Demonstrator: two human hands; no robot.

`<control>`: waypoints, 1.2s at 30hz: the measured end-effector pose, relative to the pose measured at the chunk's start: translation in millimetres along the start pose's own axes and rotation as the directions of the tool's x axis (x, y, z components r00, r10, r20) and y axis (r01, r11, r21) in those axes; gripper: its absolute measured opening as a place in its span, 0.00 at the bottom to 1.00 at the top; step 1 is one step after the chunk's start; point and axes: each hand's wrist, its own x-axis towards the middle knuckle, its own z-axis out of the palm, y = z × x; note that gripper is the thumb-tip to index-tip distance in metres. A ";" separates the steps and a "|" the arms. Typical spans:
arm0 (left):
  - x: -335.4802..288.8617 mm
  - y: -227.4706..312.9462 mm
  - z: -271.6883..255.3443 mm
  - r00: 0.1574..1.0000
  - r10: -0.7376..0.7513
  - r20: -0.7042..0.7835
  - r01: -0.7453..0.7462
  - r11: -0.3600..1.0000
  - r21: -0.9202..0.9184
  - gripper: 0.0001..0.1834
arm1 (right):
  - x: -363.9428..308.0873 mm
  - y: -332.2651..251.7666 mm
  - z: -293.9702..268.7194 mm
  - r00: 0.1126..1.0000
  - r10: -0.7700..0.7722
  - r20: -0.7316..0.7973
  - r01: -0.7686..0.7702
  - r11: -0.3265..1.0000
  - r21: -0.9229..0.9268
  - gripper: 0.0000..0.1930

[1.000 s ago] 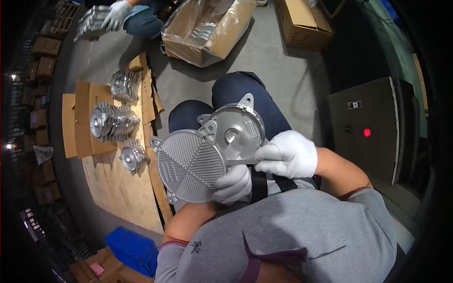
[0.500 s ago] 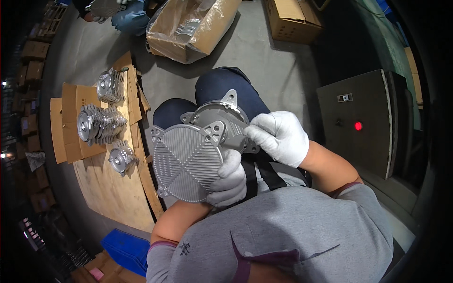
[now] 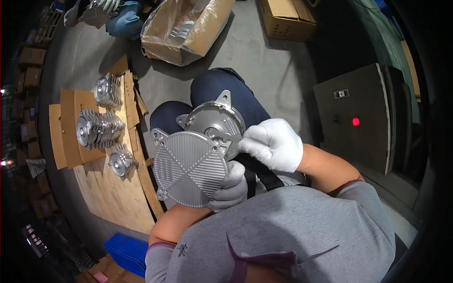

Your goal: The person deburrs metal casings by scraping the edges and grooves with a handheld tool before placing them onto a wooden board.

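My left hand [image 3: 230, 188], in a white glove, is closed on the right edge of a round grey cast-metal cover [image 3: 188, 167] with ribs in four sectors and lugs at its rim. The gloved right hand [image 3: 273, 145] is pinched beside the cover's upper right lug. A thin grey thing may be between its fingertips, but I cannot make it out. Behind the cover, a second round metal casting [image 3: 212, 118] with lugs rests on my thighs, partly hidden by the cover and close to my right fingertips.
Several similar castings [image 3: 96, 128] stand in stacks on a wooden board [image 3: 111, 198] at the left, beside cardboard. An open, plastic-lined carton [image 3: 207, 35] is ahead. A dark cabinet [image 3: 351, 146] with a red light stands right. A co-worker's gloved hand [image 3: 109, 5] holds another casting.
The cover has shifted slightly down and right in view. My right hand has moved a little left and down, its fingertips nearer the cover's lug. The co-worker's casting shows more fully.
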 end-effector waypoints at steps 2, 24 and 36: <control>1.1 8.0 -0.4 1.000 -0.007 0.024 0.007 1.000 -0.022 0.24 | -0.4 24.2 -3.3 0.993 0.038 -0.110 -0.064 0.967 -0.246 0.16; 7.0 -8.6 -17.4 0.967 0.026 0.252 0.046 0.959 -0.278 0.24 | -2.1 32.3 -20.3 0.999 0.040 0.009 -0.039 0.992 -0.119 0.14; -6.3 -17.9 -18.5 0.994 -0.105 0.020 0.107 0.969 -0.224 0.26 | 1.3 -33.7 -27.7 0.986 0.003 0.168 0.014 0.995 -0.101 0.15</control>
